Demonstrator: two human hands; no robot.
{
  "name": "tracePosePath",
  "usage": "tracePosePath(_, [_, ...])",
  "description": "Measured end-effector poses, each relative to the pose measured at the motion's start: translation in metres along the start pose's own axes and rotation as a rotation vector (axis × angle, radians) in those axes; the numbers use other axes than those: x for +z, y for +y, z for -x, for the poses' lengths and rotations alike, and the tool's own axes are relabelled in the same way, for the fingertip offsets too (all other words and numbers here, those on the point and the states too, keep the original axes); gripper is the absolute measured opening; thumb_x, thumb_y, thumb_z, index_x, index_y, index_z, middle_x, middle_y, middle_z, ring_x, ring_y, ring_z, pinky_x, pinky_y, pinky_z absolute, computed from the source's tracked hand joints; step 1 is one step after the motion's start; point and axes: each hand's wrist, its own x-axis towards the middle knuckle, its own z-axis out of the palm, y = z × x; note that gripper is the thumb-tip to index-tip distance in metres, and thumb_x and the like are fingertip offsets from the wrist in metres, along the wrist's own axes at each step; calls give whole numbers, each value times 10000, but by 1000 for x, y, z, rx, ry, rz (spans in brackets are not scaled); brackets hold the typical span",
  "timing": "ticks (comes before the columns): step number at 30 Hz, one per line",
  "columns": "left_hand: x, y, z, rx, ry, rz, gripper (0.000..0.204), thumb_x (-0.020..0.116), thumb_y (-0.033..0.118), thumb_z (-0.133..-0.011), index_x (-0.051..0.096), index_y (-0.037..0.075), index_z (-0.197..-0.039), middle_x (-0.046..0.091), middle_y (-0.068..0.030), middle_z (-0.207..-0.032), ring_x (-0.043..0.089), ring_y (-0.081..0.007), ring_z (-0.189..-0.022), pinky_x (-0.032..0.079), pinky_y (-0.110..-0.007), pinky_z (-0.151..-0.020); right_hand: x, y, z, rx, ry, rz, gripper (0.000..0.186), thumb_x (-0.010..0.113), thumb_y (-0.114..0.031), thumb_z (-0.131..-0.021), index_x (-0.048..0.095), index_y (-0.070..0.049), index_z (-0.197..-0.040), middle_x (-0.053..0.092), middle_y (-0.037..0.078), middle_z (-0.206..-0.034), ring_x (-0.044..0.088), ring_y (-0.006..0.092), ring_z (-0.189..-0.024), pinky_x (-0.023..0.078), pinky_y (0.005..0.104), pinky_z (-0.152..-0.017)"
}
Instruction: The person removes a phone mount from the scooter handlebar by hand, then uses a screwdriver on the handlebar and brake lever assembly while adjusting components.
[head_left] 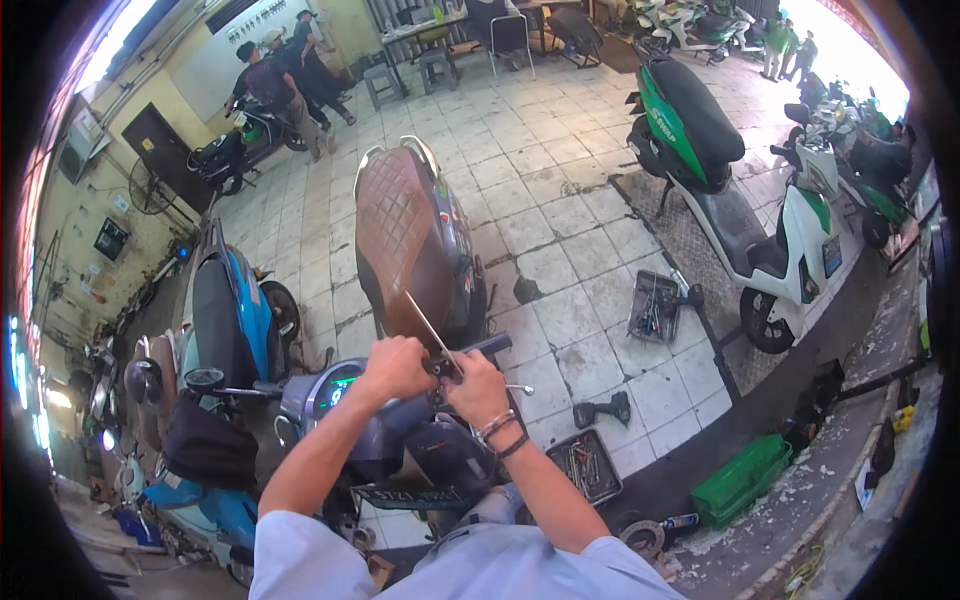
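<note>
Both my hands meet above the front of a dark scooter with a brown quilted seat (pixel 400 215). My left hand (pixel 397 368) is closed, its fingertips on a small dark part (pixel 440 369) between the hands. Close beside it, my right hand (pixel 478 388) is closed round the lower end of a thin metal rod (pixel 428 322). This rod slants up and away over the seat; what it belongs to is hidden by my fingers. To the left of my hands is the scooter's lit display (pixel 340 392), and just beyond my right hand is its black handlebar grip (pixel 492 344).
Right of the scooter are a tool tray (pixel 655 308), a black cordless power tool (pixel 603 409) and another tray of tools (pixel 585 470). A green box (pixel 742 480) lies farther right. Blue (pixel 225 315) and green-white scooters (pixel 735 225) flank mine. People (pixel 285 85) stand at the back left.
</note>
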Motion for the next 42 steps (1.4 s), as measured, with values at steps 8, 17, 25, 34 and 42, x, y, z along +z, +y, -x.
tracePosePath(8, [8, 8, 24, -48, 104, 81, 355, 816, 398, -738, 821, 112, -948, 763, -182, -870, 745, -369, -869, 587, -463, -816, 0, 0, 5, -106, 43, -100, 309, 790, -145, -794, 718, -79, -1087, 665, 140, -1036, 688, 395, -926, 568, 481, -778])
tracePosePath(17, [21, 3, 34, 50, 145, 107, 359, 772, 391, -767, 821, 162, -1038, 754, -167, -842, 734, -363, -815, 574, -468, -739, 2, 2, 14, -170, -9, 69, 360, 772, -218, -849, 575, -107, -1130, 642, 145, -968, 676, 442, -810, 554, 532, -663])
tracePosePath(25, [61, -9, 29, 99, 213, 232, 299, 729, 298, -777, 822, 185, -1037, 751, -162, -840, 730, -353, -799, 576, -458, -727, 2, 6, 26, -127, -3, 50, 249, 744, -219, -886, 590, -100, -1041, 635, 159, -939, 668, 437, -828, 542, 522, -663])
tracePosePath(34, [40, -17, 14, 306, 185, 233, 326, 734, 402, -867, 804, 185, -1101, 745, -156, -814, 728, -361, -812, 571, -456, -720, -37, 10, 4, -176, -131, 131, 301, 749, -226, -899, 630, -124, -1157, 636, 130, -1034, 681, 422, -867, 557, 513, -699])
tracePosePath(42, [41, 11, 34, 170, 338, 556, 293, 787, 367, -874, 806, 176, -1096, 720, -123, -710, 711, -312, -647, 537, -416, -590, -76, -10, -5, -197, -176, -177, 315, 805, -118, -862, 680, -41, -1141, 705, 161, -975, 701, 364, -836, 564, 411, -731])
